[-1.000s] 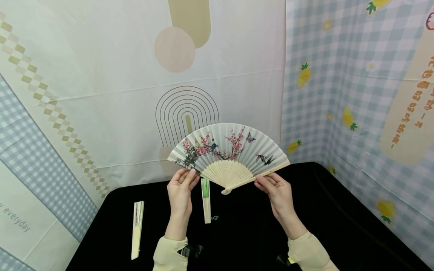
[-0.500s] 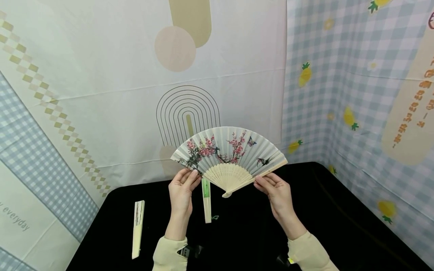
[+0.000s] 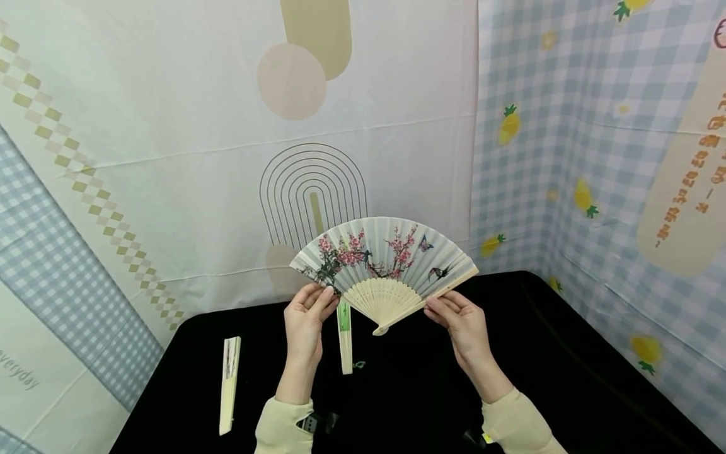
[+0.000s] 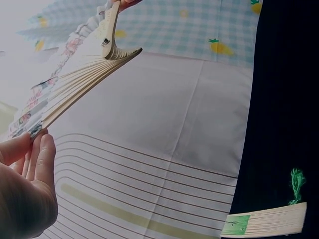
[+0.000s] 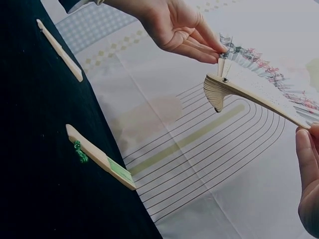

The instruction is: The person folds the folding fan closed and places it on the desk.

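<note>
The open fan (image 3: pixel 386 265) is pinched at both end ribs, left hand (image 3: pixel 304 321) at eight o'clock, right hand (image 3: pixel 462 321) at four

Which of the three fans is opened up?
The flower-painted fan, held up by the left hand and right hand. The green-marked fan and the fan further left lie folded shut on the black table.
</note>
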Demonstrator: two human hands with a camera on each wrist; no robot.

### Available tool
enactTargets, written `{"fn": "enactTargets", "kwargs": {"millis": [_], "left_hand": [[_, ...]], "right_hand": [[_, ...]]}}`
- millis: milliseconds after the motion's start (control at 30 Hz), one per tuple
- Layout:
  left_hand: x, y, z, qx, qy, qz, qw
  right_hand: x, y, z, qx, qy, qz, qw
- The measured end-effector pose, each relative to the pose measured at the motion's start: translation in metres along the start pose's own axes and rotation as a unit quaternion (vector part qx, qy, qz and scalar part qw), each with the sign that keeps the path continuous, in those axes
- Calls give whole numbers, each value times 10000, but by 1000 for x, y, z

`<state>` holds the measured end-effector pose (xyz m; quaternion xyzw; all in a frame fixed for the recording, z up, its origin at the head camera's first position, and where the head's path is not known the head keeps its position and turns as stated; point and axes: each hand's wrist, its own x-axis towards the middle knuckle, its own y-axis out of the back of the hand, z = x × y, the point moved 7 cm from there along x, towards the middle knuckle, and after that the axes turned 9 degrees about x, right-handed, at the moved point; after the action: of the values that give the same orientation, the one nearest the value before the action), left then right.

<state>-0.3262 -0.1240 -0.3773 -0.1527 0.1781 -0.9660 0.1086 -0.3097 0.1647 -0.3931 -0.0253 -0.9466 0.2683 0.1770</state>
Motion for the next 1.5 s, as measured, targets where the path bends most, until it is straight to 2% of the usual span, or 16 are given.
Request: {"fn": "enactTargets", "kwargs": {"millis": [1167, 1500], "left_hand": [[0, -1, -6, 118, 88, -177, 9997], [0, -1, -11, 567, 328, -221, 9976]], "right_hand": [[-1, 3, 11, -285, -420, 104, 9987], [-1, 0, 14, -287, -676, -43, 9973]]}}
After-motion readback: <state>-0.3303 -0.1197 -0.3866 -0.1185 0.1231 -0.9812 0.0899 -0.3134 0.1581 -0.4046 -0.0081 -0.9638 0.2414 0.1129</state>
